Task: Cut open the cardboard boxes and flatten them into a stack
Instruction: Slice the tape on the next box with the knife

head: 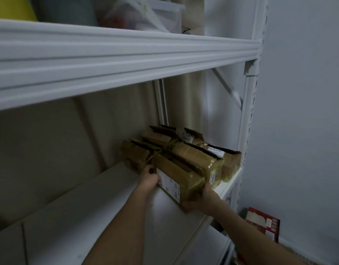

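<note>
Several brown cardboard boxes wrapped in tape sit bunched at the right end of a white shelf. The nearest box carries a white label on its front face. My left hand grips its left end, fingers curled between it and a neighbouring box. My right hand holds the same box at its lower right corner, fingers under the edge. Behind it lie a longer taped box and other opened boxes. No cutting tool is visible.
A thick white shelf beam runs overhead, with a plastic bag and a yellow object above it. The rack's perforated post and a pale wall stand at the right. A red box leans low against that wall.
</note>
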